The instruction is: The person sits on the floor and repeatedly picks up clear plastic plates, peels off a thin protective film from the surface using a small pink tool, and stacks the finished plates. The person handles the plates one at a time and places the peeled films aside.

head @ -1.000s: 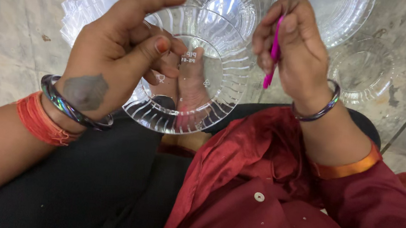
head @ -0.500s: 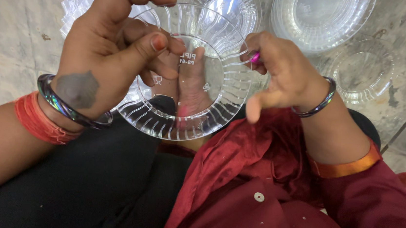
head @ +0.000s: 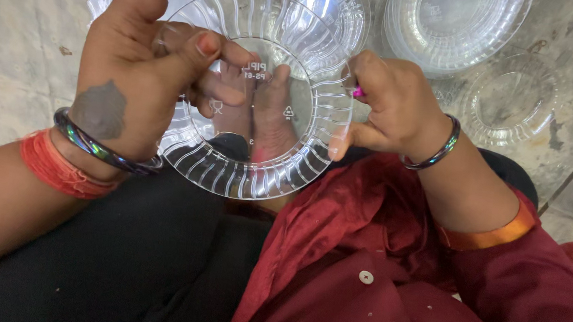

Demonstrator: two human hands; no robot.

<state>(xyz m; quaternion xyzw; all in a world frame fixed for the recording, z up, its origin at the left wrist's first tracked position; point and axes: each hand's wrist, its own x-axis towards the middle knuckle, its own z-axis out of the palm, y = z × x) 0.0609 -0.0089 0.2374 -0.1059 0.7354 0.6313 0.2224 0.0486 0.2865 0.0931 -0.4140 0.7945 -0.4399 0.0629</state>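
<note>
A clear ribbed plastic plate (head: 259, 158) is held up over my lap. My left hand (head: 150, 66) grips its left rim, thumb across the face and fingers behind. My right hand (head: 395, 105) is closed at the plate's right rim, touching it, with a small pink tool (head: 358, 91) pinched in the fingers; only the tool's tip shows. Both wrists carry dark bangles, and red thread circles the left wrist.
On the stone floor behind lie more clear plates: a stack (head: 457, 24) at the top right, a single one (head: 512, 108) to its right, another (head: 334, 10) at the top middle. Black trousers and a maroon garment fill the lower half.
My right hand came down from above with the pink tool and now rests closed against the plate's right rim. The plate has shifted slightly in my left hand.
</note>
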